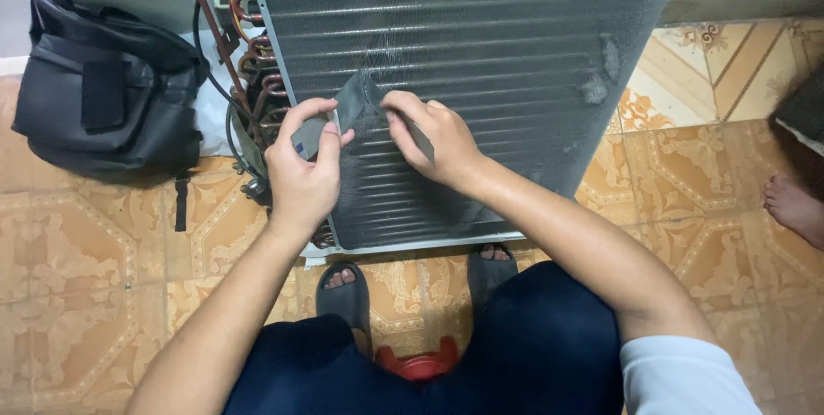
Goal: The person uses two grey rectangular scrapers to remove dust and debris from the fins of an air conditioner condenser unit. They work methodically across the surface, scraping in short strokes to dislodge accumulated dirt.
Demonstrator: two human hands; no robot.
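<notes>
A small grey card [348, 106] lies flat against the finned coil panel [481, 54] at centre frame, its long axis slanting up-right. The left hand [302, 170] pinches its lower end; the right hand [433, 139] presses fingertips beside it, gripping a thin dark tool. Copper tubing [257, 72] and a black bag [107, 89] sit left.

Take the finned coil panel [481, 63] as your reference: its face is matt grey metal, finely ribbed, with dusty, fuzzy patches. At its left edge you see glossy copper tube bends [257, 63]. Your left hand [300, 176] and right hand [433, 140] hold a thin, flat grey card [343, 115], smooth and semi-matt, against the fins. Left of the panel lies a black fabric bag [107, 89], matt. Below it, the floor tiles [94, 278] look glazed and smooth.
</notes>
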